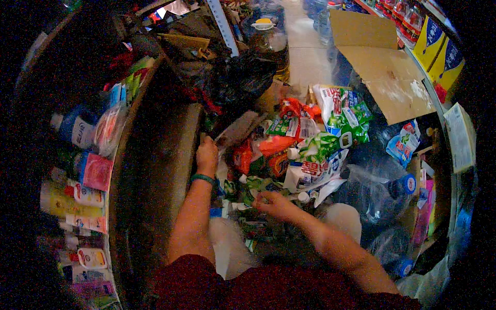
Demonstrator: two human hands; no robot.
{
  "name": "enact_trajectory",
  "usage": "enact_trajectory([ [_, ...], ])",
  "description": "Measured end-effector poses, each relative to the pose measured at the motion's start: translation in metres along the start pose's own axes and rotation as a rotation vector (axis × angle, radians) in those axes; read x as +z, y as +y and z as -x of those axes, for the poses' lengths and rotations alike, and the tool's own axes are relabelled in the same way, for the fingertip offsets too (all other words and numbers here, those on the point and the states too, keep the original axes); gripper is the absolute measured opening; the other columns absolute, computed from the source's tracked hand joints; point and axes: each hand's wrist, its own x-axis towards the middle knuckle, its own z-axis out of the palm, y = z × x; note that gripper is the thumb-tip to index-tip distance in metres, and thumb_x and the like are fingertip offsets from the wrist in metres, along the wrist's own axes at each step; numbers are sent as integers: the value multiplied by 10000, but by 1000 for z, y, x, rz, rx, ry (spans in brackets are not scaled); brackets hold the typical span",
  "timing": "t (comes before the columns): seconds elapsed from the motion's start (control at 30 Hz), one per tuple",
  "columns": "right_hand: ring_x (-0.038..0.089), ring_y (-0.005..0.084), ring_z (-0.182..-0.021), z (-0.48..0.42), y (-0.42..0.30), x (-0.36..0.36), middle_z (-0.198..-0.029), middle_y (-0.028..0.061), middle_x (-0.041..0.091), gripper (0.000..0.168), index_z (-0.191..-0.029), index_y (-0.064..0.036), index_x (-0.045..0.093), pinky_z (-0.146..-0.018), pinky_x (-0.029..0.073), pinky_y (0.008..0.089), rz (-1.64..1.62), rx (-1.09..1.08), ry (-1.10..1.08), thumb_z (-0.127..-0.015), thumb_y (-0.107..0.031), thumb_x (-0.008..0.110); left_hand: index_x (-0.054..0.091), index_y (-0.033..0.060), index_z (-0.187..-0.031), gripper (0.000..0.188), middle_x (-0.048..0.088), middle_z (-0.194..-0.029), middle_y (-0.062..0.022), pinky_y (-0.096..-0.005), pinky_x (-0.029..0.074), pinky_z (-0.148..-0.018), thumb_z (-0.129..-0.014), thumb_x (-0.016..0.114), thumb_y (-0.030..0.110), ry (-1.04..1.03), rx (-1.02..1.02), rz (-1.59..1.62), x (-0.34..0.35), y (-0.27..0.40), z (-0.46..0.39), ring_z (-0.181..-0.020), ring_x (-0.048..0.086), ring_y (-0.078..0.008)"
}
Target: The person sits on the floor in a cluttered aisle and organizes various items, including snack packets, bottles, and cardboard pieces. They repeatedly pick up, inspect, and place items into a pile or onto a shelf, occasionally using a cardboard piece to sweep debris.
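Observation:
My left hand (207,157), with a dark band at the wrist, reaches to the front edge of a low shelf (185,147). Its fingers are curled, and whether they grip anything is hidden. My right hand (271,205) is lower, its fingertips bent together at a blurred green-and-white packet (252,190); I cannot tell if it is held. Before me is a heap of laundry detergent bags, among them a white bag with red writing (310,168) and a green-and-white bottle or pouch with a handle (321,146). Orange-red packages (277,145) lie beside the left hand.
Bottles and boxes (89,193) line the left shelf. A black plastic bag (244,81) lies ahead. On the right are an opened cardboard sheet (383,66), a blue-and-white pouch (404,143) and large clear water jugs (379,197) with blue caps. A tiled aisle (306,46) runs ahead.

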Motion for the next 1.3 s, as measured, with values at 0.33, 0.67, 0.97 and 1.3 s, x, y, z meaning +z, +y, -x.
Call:
enact_trajectory([
  [0.33, 543, 118, -744, -9, 15, -8, -803, 53, 586, 204, -910, -60, 561, -638, 448, 270, 21, -75, 22, -843, -253, 565, 551, -13, -947, 184, 605, -753, -217, -448, 474, -561, -833, 482, 114, -13, -314, 192, 29, 42, -56, -672, 588, -388],
  [0.67, 534, 155, -625, -15, -4, -12, -724, 75, 566, 241, -962, -69, 533, -583, 445, 296, 10, 7, -64, -849, -281, 551, 658, 52, -754, 136, 628, -726, -120, -364, 502, -521, -781, 548, 127, -271, -70, -423, 231, -47, -72, -624, 618, -260],
  [0.97, 546, 151, -661, -14, -30, -29, -794, 74, 582, 235, -969, -67, 532, -617, 456, 311, -75, 299, -190, -858, -274, 543, 599, 29, -994, 274, 610, -951, -146, -426, 484, -742, -811, 492, 201, -143, -14, -283, 307, -37, -73, -848, 599, -287],
  [1.3, 521, 150, -635, -13, -14, -35, -720, 69, 561, 166, -916, -40, 566, -578, 415, 300, -148, 286, 16, -846, -189, 549, 587, 22, -1013, 294, 600, -976, -165, -418, 475, -761, -803, 521, 217, -289, 30, -187, 310, -18, -132, -869, 589, -308],
])
